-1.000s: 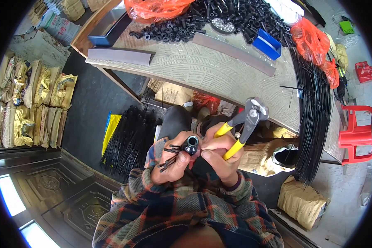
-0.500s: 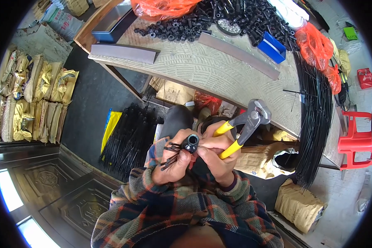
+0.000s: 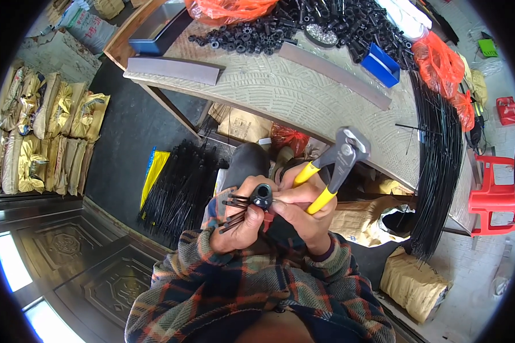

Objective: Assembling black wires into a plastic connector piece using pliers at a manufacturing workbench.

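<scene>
My left hand [image 3: 241, 224] grips a small black ring-shaped part [image 3: 262, 195] together with a bunch of short black rods [image 3: 234, 207] that stick out to the left. My right hand [image 3: 301, 212] holds pincers with yellow handles [image 3: 333, 167], jaws pointing up toward the table, while its fingers also touch the black part. Both hands meet in front of my chest, above my knees. My sleeves are plaid.
A long table [image 3: 280, 91] ahead carries a heap of black ring parts [image 3: 303, 23], grey metal bars [image 3: 174, 70], a blue bin [image 3: 381, 64] and orange bags [image 3: 440, 63]. Bundles of black rods [image 3: 180, 191] lie on the floor, more hang at the right [image 3: 438, 171]. A red stool [image 3: 493, 197] stands at right.
The hands and pincers have stayed nearly in place; the pincers have tilted slightly and the view has shifted a little.
</scene>
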Tool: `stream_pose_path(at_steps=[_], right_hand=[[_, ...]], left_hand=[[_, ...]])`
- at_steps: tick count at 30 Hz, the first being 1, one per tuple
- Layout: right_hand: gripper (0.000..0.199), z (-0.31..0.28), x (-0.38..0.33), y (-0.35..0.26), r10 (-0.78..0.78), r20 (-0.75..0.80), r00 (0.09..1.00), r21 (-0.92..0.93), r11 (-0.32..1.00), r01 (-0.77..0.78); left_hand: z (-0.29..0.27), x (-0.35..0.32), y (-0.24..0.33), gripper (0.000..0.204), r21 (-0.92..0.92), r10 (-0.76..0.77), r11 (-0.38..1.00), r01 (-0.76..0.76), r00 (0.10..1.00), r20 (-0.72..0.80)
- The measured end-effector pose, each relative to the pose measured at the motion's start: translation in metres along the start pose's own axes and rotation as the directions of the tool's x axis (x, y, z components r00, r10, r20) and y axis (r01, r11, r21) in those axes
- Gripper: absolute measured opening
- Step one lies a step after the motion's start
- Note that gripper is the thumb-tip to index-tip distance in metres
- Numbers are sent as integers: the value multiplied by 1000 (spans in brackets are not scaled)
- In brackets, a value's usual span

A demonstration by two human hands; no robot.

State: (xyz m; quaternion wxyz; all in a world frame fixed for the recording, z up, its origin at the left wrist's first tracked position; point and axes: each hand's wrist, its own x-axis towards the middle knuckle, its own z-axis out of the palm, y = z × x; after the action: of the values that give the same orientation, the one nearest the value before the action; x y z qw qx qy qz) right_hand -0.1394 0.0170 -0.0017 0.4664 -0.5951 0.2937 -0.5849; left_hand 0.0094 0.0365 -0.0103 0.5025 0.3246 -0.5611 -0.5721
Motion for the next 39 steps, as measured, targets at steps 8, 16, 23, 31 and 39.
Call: stream_pose_path(at_steps=[8,16,23,31,39], right_hand=[[19,-15,5,-20,42,153,987,-546,836,49],[26,-69,10,-61,226,537,812,-843,153,515],[32,-62,24,-63,245,571,784,-815,55,576],[38,-59,28,-71,250,569,783,-789,-103,606],[39,-51,31,-72,286,559,779,-781,-135,610]], left_hand=[[-12,-3,-24,49,-104,33,994,-41,997,-75],[-11,-2,-21,52,-106,32,993,-47,991,-133],[-4,-3,-8,58,57,-13,998,16,998,-54],[1,-3,-5,65,-19,-80,997,79,991,-108],[0,-7,-9,68,-44,-69,997,63,984,-165]])
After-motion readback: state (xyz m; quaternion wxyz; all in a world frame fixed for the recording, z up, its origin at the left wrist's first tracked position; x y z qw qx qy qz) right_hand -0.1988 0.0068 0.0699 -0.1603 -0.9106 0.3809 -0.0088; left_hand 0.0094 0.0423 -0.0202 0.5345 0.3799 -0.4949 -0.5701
